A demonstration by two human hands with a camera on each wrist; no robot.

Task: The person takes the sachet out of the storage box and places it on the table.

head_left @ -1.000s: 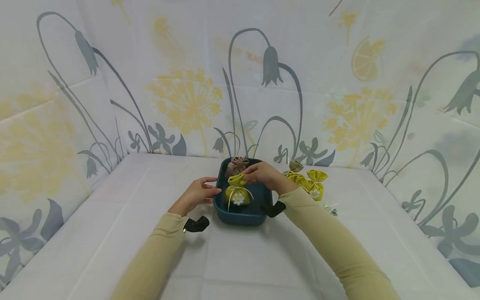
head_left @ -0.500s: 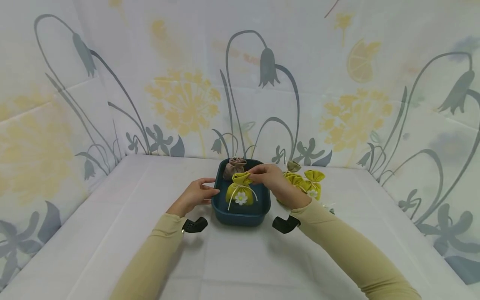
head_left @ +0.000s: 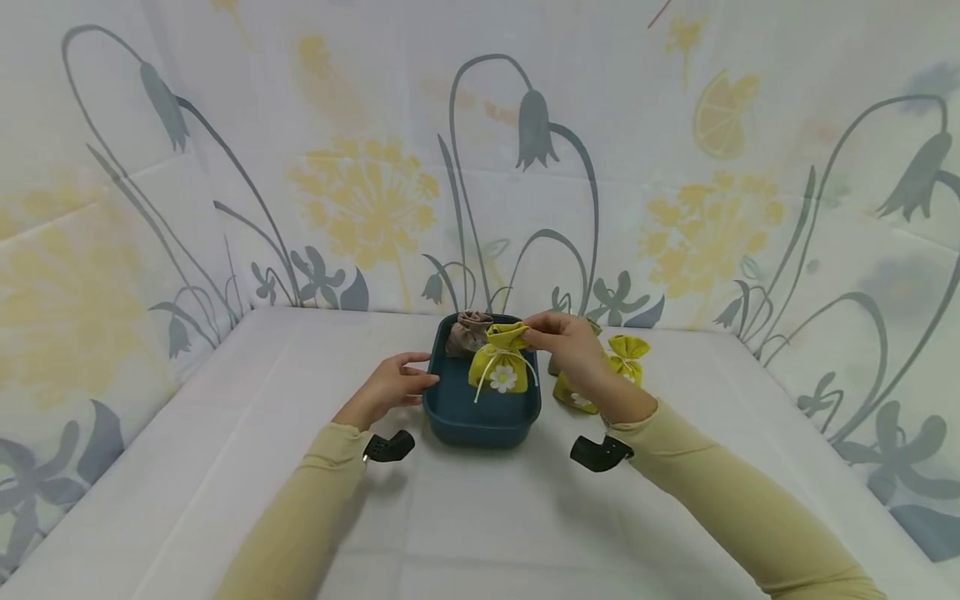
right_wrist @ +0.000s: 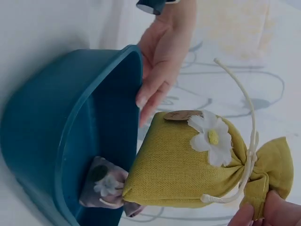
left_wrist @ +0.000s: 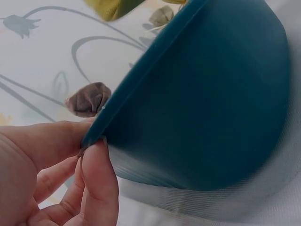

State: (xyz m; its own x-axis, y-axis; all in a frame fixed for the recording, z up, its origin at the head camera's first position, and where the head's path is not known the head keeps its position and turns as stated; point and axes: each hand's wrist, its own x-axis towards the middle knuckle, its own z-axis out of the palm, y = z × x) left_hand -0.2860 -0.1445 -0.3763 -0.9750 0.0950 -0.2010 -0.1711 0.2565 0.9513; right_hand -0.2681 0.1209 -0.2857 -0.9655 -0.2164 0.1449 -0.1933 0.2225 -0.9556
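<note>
My right hand [head_left: 567, 354] pinches the gathered top of a yellow-green drawstring pouch [head_left: 501, 360], which hangs over the right side of a dark blue tub [head_left: 480, 435]. A white cloth flower and a cream cord show on the pouch in the right wrist view. At the tub's left side, my left hand [head_left: 388, 385] pinches the rim [left_wrist: 134, 92] between thumb and finger. Inside the tub, toward the back, sits a brownish-mauve pouch [right_wrist: 101, 183] with a pale flower.
Right of the tub, more yellow-green pouches [head_left: 628, 357] stand on the white-covered table [head_left: 480, 525], partly hidden behind my right hand. An olive-grey pouch [head_left: 555, 365] is among them. A flower-printed cloth [head_left: 375, 83] rises behind the table.
My right hand has lifted the yellow-green pouch up from inside the tub and moved it rightward, to above the right rim. The left hand stays at the tub's left rim.
</note>
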